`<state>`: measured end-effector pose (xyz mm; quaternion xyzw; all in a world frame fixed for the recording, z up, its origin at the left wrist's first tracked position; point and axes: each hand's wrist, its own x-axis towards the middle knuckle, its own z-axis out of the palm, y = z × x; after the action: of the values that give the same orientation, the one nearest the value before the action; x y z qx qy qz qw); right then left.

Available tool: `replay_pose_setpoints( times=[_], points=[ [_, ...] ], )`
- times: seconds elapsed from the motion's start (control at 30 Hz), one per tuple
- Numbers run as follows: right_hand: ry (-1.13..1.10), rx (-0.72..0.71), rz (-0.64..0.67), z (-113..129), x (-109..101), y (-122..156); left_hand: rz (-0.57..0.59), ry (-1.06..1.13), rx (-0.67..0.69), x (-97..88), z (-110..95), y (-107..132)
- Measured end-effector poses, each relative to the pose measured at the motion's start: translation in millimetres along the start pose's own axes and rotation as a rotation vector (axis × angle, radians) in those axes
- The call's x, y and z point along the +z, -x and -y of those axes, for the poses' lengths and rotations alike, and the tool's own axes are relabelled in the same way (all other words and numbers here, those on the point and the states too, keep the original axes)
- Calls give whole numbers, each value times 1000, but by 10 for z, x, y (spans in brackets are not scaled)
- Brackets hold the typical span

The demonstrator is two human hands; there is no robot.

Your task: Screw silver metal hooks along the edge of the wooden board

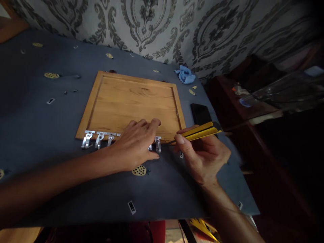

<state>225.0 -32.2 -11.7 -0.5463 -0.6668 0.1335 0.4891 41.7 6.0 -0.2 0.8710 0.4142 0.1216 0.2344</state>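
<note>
A framed wooden panel [136, 101] lies on the dark blue tablecloth. Several silver metal hooks [110, 138] line its near edge, some hidden under my left hand [136, 145]. That hand rests across the edge, fingers arched and apart on the wood, thumb in front beside the hooks. At the panel's near right corner, my right hand [202, 152] is closed around a yellow-handled tool [199, 131]. Two long yellow strips stick out past my fingers, and a thin dark tip points at the panel's edge. The tool's exact kind is unclear.
A black phone [200, 113] lies right of the panel. Behind it sits a crumpled blue cloth [185, 74] near the patterned wall. Small dark pieces [65, 92] lie to the left. Dark furniture [253, 125] stands beyond the table's right edge.
</note>
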Motion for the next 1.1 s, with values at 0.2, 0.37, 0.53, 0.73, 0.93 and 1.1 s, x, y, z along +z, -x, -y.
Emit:
replay_pose_setpoints(
  times=[0.2, 0.37, 0.53, 0.73, 0.93, 1.1],
  points=[
    [-10, -14, -12, -40, -6, 7, 4, -4, 8, 7, -10, -47],
    [5, -27, -11, -58, -21, 3, 13, -2, 4, 20, -10, -58],
    [4, -22, -13, -51, -25, 2, 21, 11, -11, 15, -16, -57],
    [18, -27, -19, -28, -26, -6, 28, -6, -5, 6, -29, -40],
    [-20, -47, -35, -26, -29, -24, 17, 5, -9, 39, -30, -44],
    [-11, -75, -111, 14, -21, -54, 2, 0, -20, 62, -50, -62]
  ],
)
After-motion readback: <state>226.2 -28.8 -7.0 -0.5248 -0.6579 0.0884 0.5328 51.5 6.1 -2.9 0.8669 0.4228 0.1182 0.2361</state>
